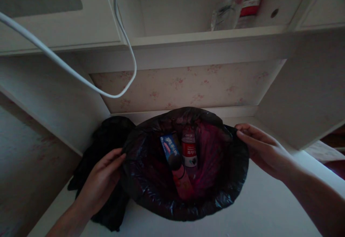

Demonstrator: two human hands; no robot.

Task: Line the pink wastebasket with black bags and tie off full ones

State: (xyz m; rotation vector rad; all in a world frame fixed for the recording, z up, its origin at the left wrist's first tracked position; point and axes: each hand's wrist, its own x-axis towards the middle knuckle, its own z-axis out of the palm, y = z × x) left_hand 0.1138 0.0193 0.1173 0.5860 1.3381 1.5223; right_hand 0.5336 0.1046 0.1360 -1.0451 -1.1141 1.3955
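Observation:
A black plastic bag [229,179] stands wide open on the white surface [269,208]. My left hand [104,177] grips its left rim and my right hand [262,149] grips its right rim. Inside the bag lie a blue snack packet [169,147], a plastic bottle with a red label [189,150], a red cylinder-shaped item [182,183] and some dark pink material [208,158].
A black cloth or another black bag [107,136] lies heaped left of the bag, against the wall. A white cable [81,77] loops overhead. Above, a shelf [205,36] holds packaged items [239,3]. A white panel [304,97] juts out at the right.

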